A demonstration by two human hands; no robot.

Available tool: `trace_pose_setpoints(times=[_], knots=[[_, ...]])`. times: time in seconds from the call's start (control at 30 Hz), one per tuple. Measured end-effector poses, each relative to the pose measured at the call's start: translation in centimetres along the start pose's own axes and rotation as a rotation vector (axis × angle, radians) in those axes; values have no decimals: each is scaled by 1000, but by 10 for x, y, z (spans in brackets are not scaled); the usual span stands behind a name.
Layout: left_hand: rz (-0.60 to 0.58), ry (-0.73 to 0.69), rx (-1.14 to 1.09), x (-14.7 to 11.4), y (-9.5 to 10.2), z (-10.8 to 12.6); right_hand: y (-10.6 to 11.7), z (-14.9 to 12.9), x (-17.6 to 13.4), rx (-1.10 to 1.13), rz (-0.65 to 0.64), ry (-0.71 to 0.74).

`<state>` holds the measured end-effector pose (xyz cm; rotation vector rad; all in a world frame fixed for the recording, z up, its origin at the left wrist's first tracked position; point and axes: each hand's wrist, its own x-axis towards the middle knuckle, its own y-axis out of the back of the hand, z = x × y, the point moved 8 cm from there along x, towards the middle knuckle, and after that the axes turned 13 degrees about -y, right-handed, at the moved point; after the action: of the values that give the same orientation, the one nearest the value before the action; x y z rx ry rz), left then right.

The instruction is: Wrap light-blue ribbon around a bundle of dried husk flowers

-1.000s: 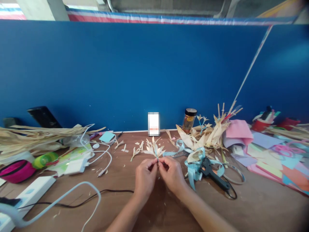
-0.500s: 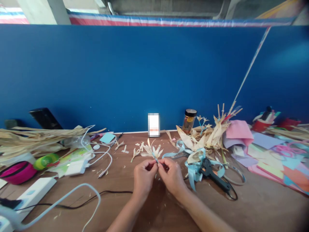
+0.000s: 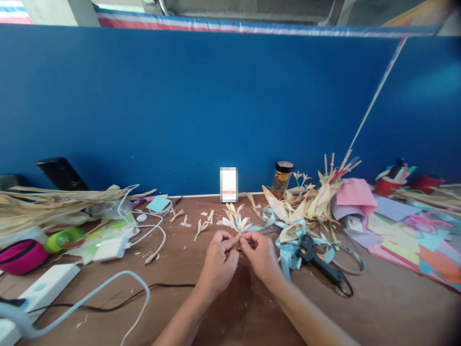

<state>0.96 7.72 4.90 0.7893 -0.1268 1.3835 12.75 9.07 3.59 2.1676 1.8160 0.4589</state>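
Left hand (image 3: pixel 220 262) and right hand (image 3: pixel 261 257) both pinching base of pale, petalled flower (image 3: pixel 237 223), neither appearing nearer. Flower sitting just beyond both hands, over tabletop (image 3: pixel 176 269), petals fanning outward, long axis pointing forward.

A handicraft work area is indicated: a brown bench (image 3: pixel 389 312) is strewn with dried leaf strips (image 3: pixel 54 204) at left, coloured paper (image 3: pixel 399 235) and a glue gun (image 3: pixel 320 262) at right, and a pale flower (image 3: pixel 237 222) is held at centre. The bench is backed by a blue partition (image 3: pixel 216 96); above it, at upper left, a pillar (image 3: pixel 57 12) is seen.
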Motion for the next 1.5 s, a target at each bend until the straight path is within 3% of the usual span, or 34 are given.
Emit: trace_pose_setpoints(times=[0.27,0.63,0.7,0.8,0.93,1.03,1.2,1.5], knots=[[-105,-8,-92,5,-1,2,-2,11,6,140,-104,-87],[-82,-84,-69,8,4,16,-5,19,10,230,-118,-135],[-17,3,-184,6,4,4,-7,19,10,318,-152,-183],[127,315,-558,-5,-6,-28,-10,17,8,455,-207,-246],[70,560,-917,-19,-31,-37,-14,12,5,497,-269,-242],[56,620,-955,-24,-33,-35,-13,8,4,448,-281,-196],[64,577,-918,-22,-28,-34,-9,7,5,383,-257,-123],[-6,665,-1062,-28,-33,-38,-15,7,5,441,-333,-135]])
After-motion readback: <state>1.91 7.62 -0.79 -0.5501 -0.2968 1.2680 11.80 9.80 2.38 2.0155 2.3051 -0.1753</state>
